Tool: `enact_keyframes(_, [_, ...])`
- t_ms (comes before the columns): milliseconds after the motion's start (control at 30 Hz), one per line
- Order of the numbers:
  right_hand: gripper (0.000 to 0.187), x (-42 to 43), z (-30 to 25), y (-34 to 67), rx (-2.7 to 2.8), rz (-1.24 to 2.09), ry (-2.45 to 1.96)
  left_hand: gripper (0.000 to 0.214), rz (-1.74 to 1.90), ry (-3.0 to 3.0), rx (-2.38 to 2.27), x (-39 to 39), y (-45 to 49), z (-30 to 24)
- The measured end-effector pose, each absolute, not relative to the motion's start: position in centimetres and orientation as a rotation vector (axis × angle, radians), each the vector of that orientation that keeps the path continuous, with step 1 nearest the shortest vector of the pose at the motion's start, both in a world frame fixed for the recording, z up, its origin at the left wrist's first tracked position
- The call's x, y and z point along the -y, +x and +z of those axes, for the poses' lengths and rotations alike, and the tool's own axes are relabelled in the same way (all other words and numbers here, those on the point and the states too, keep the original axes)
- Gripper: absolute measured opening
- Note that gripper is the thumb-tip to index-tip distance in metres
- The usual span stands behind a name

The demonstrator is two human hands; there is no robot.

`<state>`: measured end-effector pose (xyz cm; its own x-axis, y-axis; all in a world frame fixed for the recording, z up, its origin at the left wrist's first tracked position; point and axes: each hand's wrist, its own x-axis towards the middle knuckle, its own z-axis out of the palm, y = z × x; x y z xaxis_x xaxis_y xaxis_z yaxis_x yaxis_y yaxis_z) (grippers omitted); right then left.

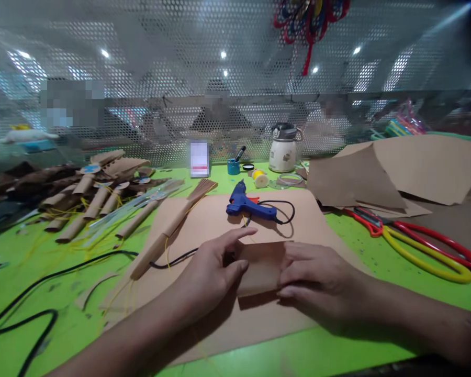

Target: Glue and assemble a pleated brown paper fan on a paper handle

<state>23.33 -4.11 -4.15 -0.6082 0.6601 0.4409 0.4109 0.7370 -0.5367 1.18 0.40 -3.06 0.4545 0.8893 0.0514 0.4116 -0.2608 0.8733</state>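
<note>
Between my hands is a small curved piece of brown kraft paper (pixel 261 267), just above a larger brown sheet (pixel 215 335). My left hand (pixel 220 264) grips its left end, thumb in front and index finger stretched out over the top. At the right end, the bent fingers and thumb of my right hand (pixel 317 275) are closed on the edge. Just beyond the paper lies a blue glue gun (pixel 249 204) with a black cord. To the left, a long rolled paper stick (pixel 165 238) with a pleated end and yellow thread rests across the sheet's edge.
Scissors with red and yellow handles (pixel 424 248) lie at right, below stacked brown paper (pixel 349 178). A thread spool (pixel 260 179), blue jar (pixel 233 166), phone (pixel 199 158) and white bottle (pixel 282 152) stand behind. Several paper tubes (pixel 96 201) pile up at left; a black cable (pixel 58 272) crosses there.
</note>
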Motion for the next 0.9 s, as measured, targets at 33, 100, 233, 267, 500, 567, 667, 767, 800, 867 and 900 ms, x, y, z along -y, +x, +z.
enact_keyframes(33, [0.010,4.2,-4.0,23.4,2.308,0.554,-0.786,0.048,0.707,1.834,-1.115,-0.5,1.2,-3.0])
enact_keyframes(100, [0.008,4.3,-3.9,23.6,2.293,0.630,-0.752,0.037,0.696,1.766,-1.129,-0.6,1.2,-3.1])
enact_keyframes(233, [0.010,4.4,-3.4,24.2,2.047,0.641,-0.889,0.019,0.748,1.675,-1.074,-0.8,1.2,-3.4])
enact_keyframes(267, [0.014,4.3,-3.4,24.2,1.957,0.600,-0.971,0.019,0.762,1.657,-1.060,-0.8,1.2,-3.5])
enact_keyframes(500, [0.015,3.1,-4.0,23.9,1.762,0.645,-1.240,0.025,0.790,1.470,-1.008,-0.8,1.3,-3.6])
enact_keyframes(567, [0.016,2.9,-4.3,23.9,1.700,0.788,-1.223,0.026,0.763,1.419,-0.984,-0.9,1.3,-3.6])
enact_keyframes(667, [0.018,2.8,-4.4,23.9,1.591,0.902,-1.154,0.026,0.750,1.339,-0.927,-0.9,1.2,-3.7])
enact_keyframes(767, [0.018,2.8,-4.2,24.0,1.525,0.953,-1.130,0.025,0.789,1.256,-0.869,-0.6,1.3,-3.6])
enact_keyframes(800, [0.018,2.8,-4.1,24.0,1.516,0.967,-1.130,0.025,0.801,1.233,-0.848,-0.4,1.4,-3.6])
enact_keyframes(867, [0.018,2.8,-3.8,24.0,1.514,0.978,-1.130,0.024,0.815,1.196,-0.810,-0.3,1.5,-3.4])
enact_keyframes(900, [0.017,2.9,-3.7,24.0,1.519,0.968,-1.127,0.023,0.820,1.179,-0.794,-0.2,1.5,-3.3])
